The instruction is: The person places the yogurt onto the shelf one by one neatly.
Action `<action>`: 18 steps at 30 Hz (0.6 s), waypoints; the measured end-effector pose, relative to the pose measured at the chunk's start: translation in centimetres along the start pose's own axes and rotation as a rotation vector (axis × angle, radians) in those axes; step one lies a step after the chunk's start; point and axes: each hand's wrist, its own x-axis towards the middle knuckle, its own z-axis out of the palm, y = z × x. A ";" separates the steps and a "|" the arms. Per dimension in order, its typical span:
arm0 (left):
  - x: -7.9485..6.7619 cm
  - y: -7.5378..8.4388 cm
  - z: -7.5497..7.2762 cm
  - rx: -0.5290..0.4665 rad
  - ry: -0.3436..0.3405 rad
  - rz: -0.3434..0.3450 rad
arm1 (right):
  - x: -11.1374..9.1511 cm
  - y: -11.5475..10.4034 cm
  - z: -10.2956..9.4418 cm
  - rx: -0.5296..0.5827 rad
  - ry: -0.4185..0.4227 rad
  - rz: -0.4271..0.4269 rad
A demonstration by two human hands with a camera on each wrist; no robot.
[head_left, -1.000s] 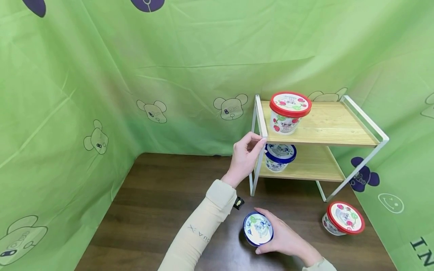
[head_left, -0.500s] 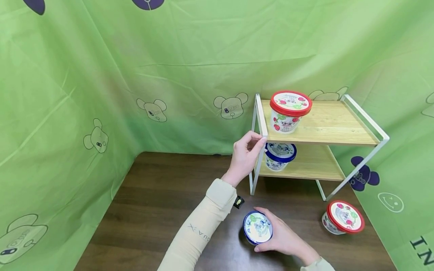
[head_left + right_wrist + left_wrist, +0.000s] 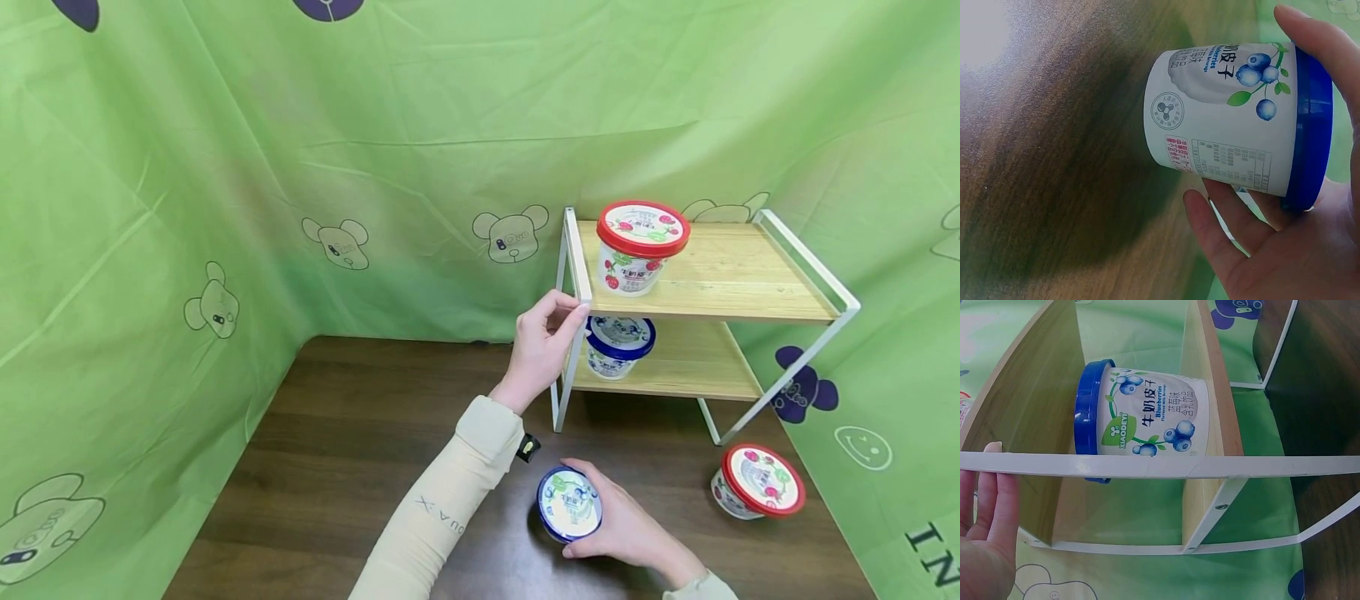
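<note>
My left hand [image 3: 534,350] pinches the white metal frame [image 3: 579,267] of a two-tier wooden shelf at its upper front left corner. With thumb and fingers around its side, my right hand [image 3: 622,525] holds a blue-lidded blueberry milk tub [image 3: 570,504] upright at the table in front of the shelf. Its shadow falls on the wood in the right wrist view; whether its base touches the table I cannot tell. A red-lidded tub [image 3: 641,250] stands on the upper tier's left end. Below it, another blueberry tub [image 3: 1147,412] stands on the lower tier.
A second red-lidded tub [image 3: 757,483] stands on the dark wooden table [image 3: 360,467], right of my right hand and near the shelf's front right leg. Green cloth [image 3: 420,167] with bear prints hangs behind and along both sides.
</note>
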 end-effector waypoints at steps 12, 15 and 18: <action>0.1 0.1 0.0 0.002 -0.004 -0.013 | 0.2 -0.2 -0.6 0.004 0.038 0.066; 0.0 0.1 0.0 0.000 -0.011 -0.018 | 0.2 -0.2 -0.7 -0.002 0.046 0.057; 0.0 0.1 -0.1 0.003 -0.013 -0.016 | 0.2 -0.2 -0.8 0.008 0.050 0.052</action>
